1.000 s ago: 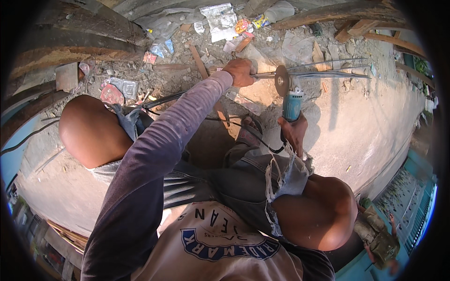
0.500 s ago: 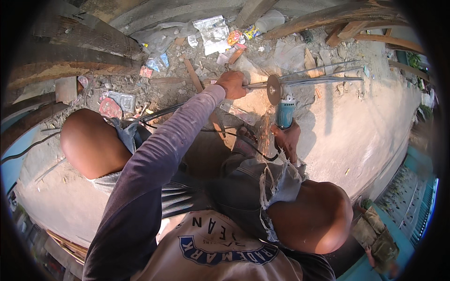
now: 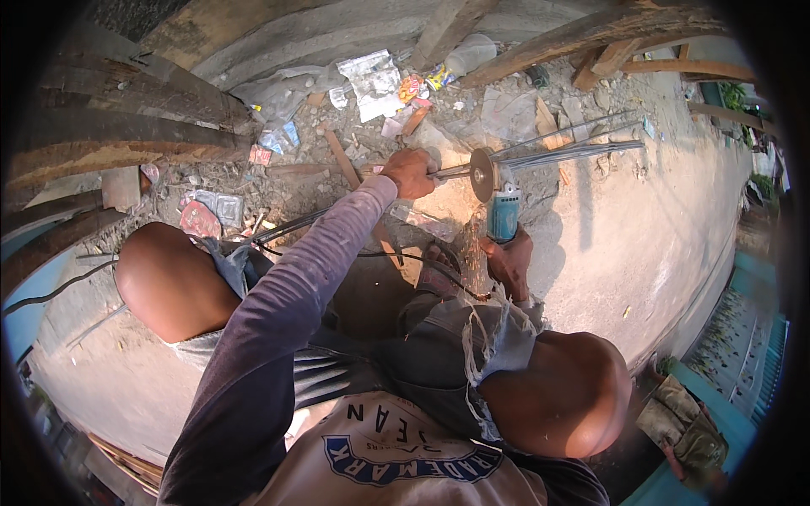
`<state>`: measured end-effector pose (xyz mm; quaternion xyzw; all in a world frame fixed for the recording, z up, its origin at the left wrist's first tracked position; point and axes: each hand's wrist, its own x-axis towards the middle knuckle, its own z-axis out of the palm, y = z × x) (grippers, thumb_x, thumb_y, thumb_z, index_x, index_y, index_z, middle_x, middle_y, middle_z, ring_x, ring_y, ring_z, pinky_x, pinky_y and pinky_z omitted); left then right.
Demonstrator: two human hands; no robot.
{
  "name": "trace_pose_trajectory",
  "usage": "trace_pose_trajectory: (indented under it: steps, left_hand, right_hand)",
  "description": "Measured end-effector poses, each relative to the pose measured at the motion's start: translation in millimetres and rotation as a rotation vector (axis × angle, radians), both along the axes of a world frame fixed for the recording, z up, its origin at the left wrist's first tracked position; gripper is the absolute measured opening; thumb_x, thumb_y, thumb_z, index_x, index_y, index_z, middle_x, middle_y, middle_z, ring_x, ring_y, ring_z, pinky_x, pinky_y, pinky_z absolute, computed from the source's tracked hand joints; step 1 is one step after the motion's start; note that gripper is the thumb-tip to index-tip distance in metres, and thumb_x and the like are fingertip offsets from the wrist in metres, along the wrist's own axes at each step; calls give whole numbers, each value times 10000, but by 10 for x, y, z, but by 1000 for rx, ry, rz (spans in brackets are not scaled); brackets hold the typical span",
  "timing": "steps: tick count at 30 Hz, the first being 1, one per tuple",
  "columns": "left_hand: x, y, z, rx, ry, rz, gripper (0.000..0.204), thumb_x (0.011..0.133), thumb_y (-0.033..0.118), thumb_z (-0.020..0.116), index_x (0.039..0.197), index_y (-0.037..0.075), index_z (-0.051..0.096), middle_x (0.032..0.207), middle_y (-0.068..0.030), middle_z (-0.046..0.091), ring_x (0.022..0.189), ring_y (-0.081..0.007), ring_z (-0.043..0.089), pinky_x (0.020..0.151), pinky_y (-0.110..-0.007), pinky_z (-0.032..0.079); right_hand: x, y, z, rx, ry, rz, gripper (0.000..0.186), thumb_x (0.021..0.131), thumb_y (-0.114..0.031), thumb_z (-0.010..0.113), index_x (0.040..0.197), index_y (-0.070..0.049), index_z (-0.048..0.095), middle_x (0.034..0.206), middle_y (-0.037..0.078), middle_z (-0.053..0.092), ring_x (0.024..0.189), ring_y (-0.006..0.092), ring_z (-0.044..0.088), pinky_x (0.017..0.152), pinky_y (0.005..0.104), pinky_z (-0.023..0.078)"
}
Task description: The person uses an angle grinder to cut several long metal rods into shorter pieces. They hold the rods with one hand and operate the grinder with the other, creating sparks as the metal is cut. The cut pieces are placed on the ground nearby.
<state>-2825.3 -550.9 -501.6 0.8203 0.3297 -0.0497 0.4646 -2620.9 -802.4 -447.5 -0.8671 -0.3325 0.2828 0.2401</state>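
Observation:
My left hand (image 3: 411,174) is closed around a bundle of thin metal rods (image 3: 574,153), which runs past it to the right and back under my left arm. My right hand (image 3: 510,260) grips the body of a teal angle grinder (image 3: 504,215), held upright with its head away from me. The grinder's brown cutting disc (image 3: 483,174) meets the rods just right of my left hand. Sparks (image 3: 472,257) spray from the disc down toward my right foot. A black power cord (image 3: 371,254) crosses below the rods.
Wooden beams (image 3: 126,122) stand at the left, and another beam (image 3: 591,38) leans at the far right. Litter such as a silvery wrapper (image 3: 371,84), wood scraps (image 3: 342,156) and a plastic tray (image 3: 225,207) lies on the dirt. Concrete ground (image 3: 641,228) stretches to the right.
The spark stream has grown denser and longer. The grinder and both hands sit slightly lower and further left in view, as does much of the scene. Both grips stay the same.

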Motion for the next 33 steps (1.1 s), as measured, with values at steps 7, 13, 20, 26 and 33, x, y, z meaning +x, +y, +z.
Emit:
trace_pose_trajectory:
  steps: [7, 13, 20, 26, 33]
  left_hand:
    - [-39, 2, -3, 6, -2, 14, 358, 909, 363, 773, 1128, 95, 861, 1108, -195, 813, 1113, -400, 754, 1029, -501, 567]
    - [-7, 9, -39, 33, 3, -15, 353, 902, 358, 781, 1128, 99, 862, 1103, -200, 808, 1112, -405, 753, 1026, -505, 570]
    - [-24, -7, -76, 57, -21, -1, 344, 953, 391, 768, 1058, 72, 843, 1083, -197, 803, 1087, -400, 745, 975, -501, 566]
    - [-10, -7, -71, 60, -27, 0, 350, 901, 382, 775, 1077, 91, 860, 1089, -202, 807, 1101, -413, 752, 1004, -524, 570]
    - [-22, 4, -23, 53, -5, -10, 385, 934, 427, 787, 1093, 82, 851, 1069, -201, 810, 1053, -390, 763, 966, -484, 575]
  right_hand:
    - [-119, 64, 101, 59, 53, -29, 683, 677, -438, 904, 1129, 49, 741, 980, 257, 801, 924, 423, 794, 845, 487, 604]
    - [-53, 84, 76, -12, 16, -9, 664, 682, -403, 893, 1138, 55, 742, 990, 262, 805, 915, 422, 795, 844, 481, 607]
    - [-58, 53, 84, -53, 2, -5, 638, 697, -389, 883, 1129, 59, 745, 968, 256, 806, 893, 409, 796, 834, 469, 610]
    - [-65, 52, 54, 4, 15, 1, 626, 700, -390, 891, 1116, 56, 748, 961, 240, 809, 879, 372, 798, 817, 456, 609]
    - [-84, 11, 38, 0, 16, -21, 610, 703, -382, 886, 1104, 53, 741, 950, 241, 801, 881, 381, 796, 813, 465, 608]
